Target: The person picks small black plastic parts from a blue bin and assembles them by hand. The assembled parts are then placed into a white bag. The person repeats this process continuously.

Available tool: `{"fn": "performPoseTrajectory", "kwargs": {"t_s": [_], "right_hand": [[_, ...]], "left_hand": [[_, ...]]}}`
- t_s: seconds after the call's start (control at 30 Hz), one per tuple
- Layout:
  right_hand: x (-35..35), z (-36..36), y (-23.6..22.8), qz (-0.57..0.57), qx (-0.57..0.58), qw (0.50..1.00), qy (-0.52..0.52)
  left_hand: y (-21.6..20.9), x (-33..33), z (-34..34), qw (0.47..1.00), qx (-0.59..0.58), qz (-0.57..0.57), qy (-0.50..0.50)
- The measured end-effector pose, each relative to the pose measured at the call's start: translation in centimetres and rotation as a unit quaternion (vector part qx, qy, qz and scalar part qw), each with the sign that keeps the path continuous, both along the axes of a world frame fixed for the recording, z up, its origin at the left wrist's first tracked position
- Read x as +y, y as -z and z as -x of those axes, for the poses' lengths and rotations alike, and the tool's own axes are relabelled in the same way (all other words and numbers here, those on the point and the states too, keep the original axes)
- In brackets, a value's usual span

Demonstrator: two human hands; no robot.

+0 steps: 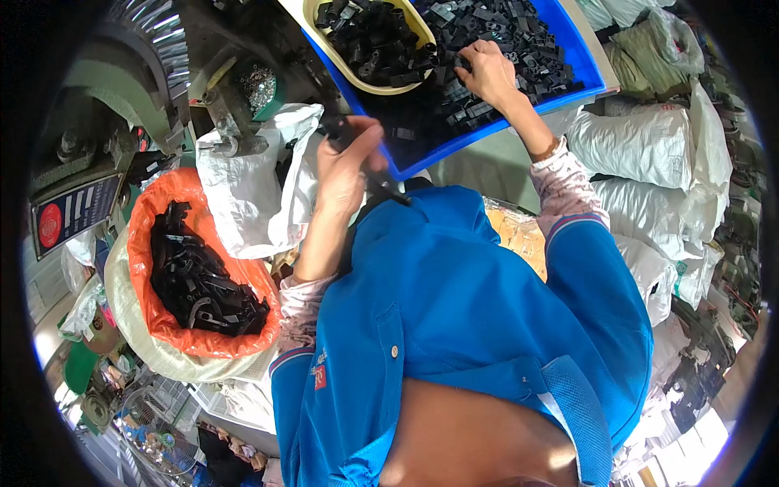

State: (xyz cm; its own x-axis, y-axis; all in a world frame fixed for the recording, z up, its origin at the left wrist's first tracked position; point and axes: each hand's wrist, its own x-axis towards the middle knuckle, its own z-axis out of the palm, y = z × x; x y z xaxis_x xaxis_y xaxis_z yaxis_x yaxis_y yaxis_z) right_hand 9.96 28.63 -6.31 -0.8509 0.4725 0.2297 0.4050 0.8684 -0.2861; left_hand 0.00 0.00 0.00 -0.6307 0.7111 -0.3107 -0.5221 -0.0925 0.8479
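My left hand (345,166), somewhat smeared by motion, is closed round a long black plastic part (339,130) in front of the blue tray's near left corner. The part's exact shape is blurred. Over the blue tray (479,144), my right hand (489,75) reaches down with thumb and fingers pinched together among small black plastic pieces (527,57). Whatever sits between those fingertips is too small to make out. Beside that hand, a cream oval tub (369,84) stands in the tray, filled with black hollow-looking parts (373,40).
To the left, an orange-lined sack (146,252) holds black plastic parts (203,284). A white bag (243,191) hangs between it and the tray. Machinery (122,81) and a green bowl of small metal pieces (260,88) lie beyond. White sacks (637,146) are piled at the right.
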Motion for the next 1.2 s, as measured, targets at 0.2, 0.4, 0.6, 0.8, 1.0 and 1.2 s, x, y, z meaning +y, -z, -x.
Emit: {"fn": "performPoseTrajectory", "kwargs": {"t_s": [0.2,0.4,0.6,0.8,1.0,1.2], "right_hand": [[-0.6,-3.2,-2.0,0.327,0.296,0.898,0.003],[-5.2,-5.5,-4.0,0.517,0.376,0.767,-0.059],[-7.6,-7.0,-4.7,0.572,0.321,0.751,-0.079],[-4.3,-7.1,-5.7,0.577,0.124,0.803,-0.079],[6.4,-3.7,-0.3,0.089,0.035,0.994,0.049],[6.6,-3.2,-0.7,0.123,-0.015,0.990,0.067]], "left_hand": [[-1.1,4.0,-2.4,0.994,-0.103,-0.028,0.037],[-0.1,7.5,-3.9,0.986,-0.152,-0.031,0.054],[0.0,7.9,-4.8,0.991,-0.114,-0.051,0.048],[1.0,5.7,-3.7,0.986,-0.127,-0.017,0.111],[1.2,4.5,-3.7,0.983,-0.160,-0.058,0.062],[-0.2,5.1,-3.6,0.985,-0.143,-0.081,0.060]]}}
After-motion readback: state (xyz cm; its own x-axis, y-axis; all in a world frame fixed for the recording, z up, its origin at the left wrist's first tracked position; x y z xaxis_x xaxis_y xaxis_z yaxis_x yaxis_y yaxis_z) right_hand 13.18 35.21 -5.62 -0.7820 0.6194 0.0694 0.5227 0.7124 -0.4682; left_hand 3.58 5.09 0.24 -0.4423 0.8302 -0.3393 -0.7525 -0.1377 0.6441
